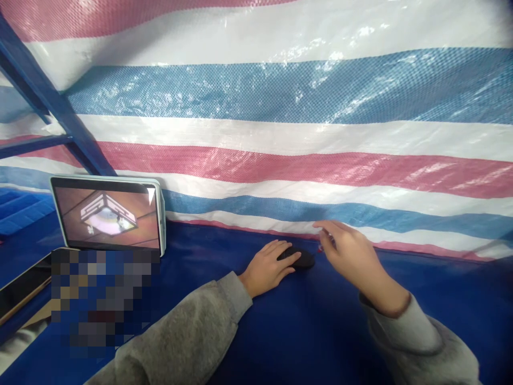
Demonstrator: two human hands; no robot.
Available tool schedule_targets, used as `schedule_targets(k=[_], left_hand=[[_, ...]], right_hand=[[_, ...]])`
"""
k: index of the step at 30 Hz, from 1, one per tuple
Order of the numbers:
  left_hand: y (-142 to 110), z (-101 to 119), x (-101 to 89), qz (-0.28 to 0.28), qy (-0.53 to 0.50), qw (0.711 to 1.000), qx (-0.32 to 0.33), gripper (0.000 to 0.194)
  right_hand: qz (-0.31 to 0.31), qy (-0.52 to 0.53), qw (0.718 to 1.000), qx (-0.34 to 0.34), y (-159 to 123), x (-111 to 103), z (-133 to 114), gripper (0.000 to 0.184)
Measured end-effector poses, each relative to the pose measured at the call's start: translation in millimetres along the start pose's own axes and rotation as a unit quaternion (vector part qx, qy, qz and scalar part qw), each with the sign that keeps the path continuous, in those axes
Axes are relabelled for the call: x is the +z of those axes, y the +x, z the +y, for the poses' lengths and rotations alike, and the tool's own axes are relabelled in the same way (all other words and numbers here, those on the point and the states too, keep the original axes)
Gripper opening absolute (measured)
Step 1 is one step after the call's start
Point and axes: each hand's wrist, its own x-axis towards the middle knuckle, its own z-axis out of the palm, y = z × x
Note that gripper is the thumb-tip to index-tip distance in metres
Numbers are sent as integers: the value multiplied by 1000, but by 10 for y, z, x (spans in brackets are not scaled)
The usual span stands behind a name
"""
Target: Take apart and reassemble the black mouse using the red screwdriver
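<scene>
Mouse (306, 260) lies near striped sheeting (256, 88), tablet (108, 214) and phone (26, 284) leftward.

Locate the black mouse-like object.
In the head view, the black mouse-like object sits just right of centre, below mid-height, on the blue surface, partly under the left hand, with the right hand to its right.

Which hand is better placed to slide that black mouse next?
Left, I think: the left hand lies over the black mouse, while the right hand is off to one side, fingers bent.
</scene>
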Motion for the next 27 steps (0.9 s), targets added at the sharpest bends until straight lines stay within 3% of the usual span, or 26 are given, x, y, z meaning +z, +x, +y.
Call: schedule_targets(k=[7, 21, 27], left_hand=[[2, -1, 0, 0, 2, 1000, 3, 37], [6, -2, -3, -1, 3, 1000, 5, 38], [7, -4, -5, -5, 5, 1000, 2, 37]], right_hand=[[-30, 14, 999, -19, -1, -5, 1, 40], [-15, 13, 1000, -2, 12, -29, -4, 34], [-37, 24, 999, -30, 4, -56, -20, 39]])
